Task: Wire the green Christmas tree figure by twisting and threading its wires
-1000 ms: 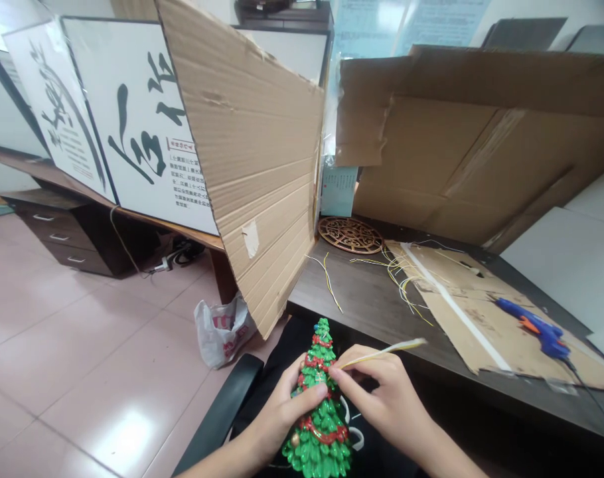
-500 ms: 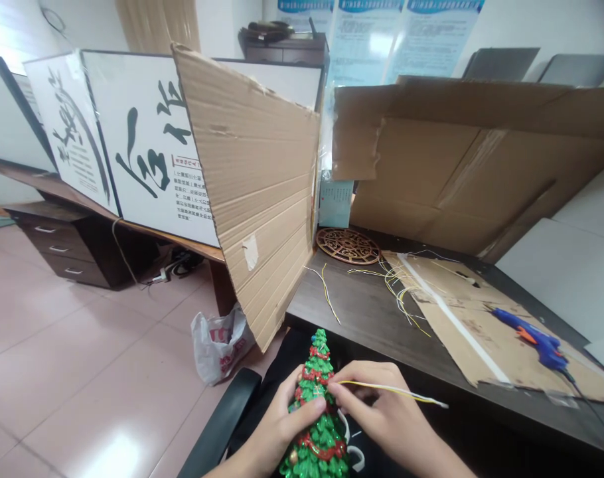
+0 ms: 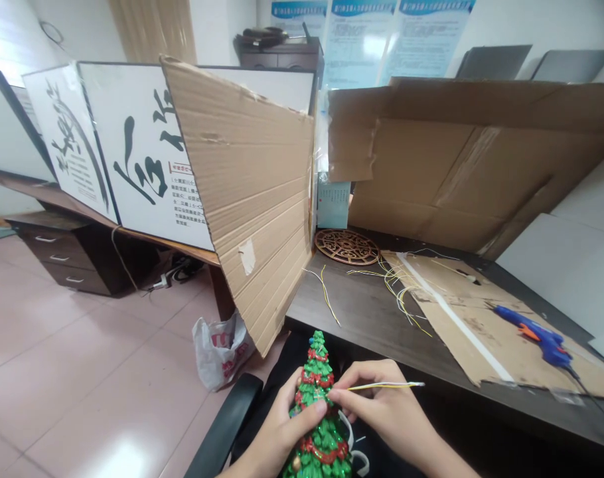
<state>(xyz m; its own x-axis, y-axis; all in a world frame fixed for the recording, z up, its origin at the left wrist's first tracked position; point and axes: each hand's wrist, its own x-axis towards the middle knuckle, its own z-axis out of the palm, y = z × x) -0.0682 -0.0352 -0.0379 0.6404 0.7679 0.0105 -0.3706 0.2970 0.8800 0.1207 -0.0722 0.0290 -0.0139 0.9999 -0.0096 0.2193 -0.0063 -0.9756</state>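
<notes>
A green Christmas tree figurine (image 3: 322, 428) with red garlands and small ornaments stands tilted close to my body. My left hand (image 3: 295, 415) is wrapped round its left side, the thumb lying across the front. Between thumb and fingertips, my right hand (image 3: 376, 398) pinches thin white and yellow wires (image 3: 386, 385), close against the tree's right side. The free end of these wires points right. Whether their near end touches the tree, I cannot tell. White loops (image 3: 359, 458) show beside the tree's lower right.
On the dark desk (image 3: 352, 305) lie loose wires (image 3: 401, 299), a round openwork trivet (image 3: 346, 247) and a cardboard sheet (image 3: 461, 318) bearing a blue glue gun (image 3: 535, 335). A cardboard panel (image 3: 252, 179) rises at left. A chair armrest (image 3: 227, 425) is beside me.
My right hand has shifted slightly, and the wires in it have swung up to lie nearly level. The left hand keeps its hold on the tree. The view has moved a little.
</notes>
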